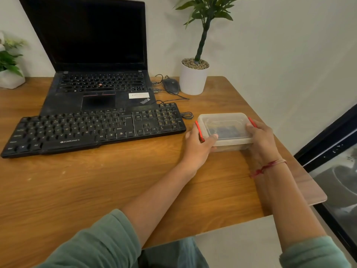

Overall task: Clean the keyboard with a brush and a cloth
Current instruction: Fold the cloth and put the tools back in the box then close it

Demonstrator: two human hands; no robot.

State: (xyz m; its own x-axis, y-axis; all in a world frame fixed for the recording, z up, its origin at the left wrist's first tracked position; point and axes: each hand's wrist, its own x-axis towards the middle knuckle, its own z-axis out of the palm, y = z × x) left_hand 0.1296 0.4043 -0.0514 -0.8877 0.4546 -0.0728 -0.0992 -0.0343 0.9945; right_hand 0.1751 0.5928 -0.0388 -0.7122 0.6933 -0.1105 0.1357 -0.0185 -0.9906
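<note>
Centre right of frame: left hand [197, 144] and right hand [260, 138] each grip one end of the lidded plastic container [225, 128], right of the keyboard [92, 130]

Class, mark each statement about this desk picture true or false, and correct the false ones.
1. The left hand and right hand both hold the box. True.
2. The box's lid is off. False: it sits on the box.
3. The laptop screen is dark. True.
4. The mouse lies left of the laptop. False: it lies to its right, beside the white pot.
5. The keyboard lies right of the box. False: it lies to the box's left.
</note>
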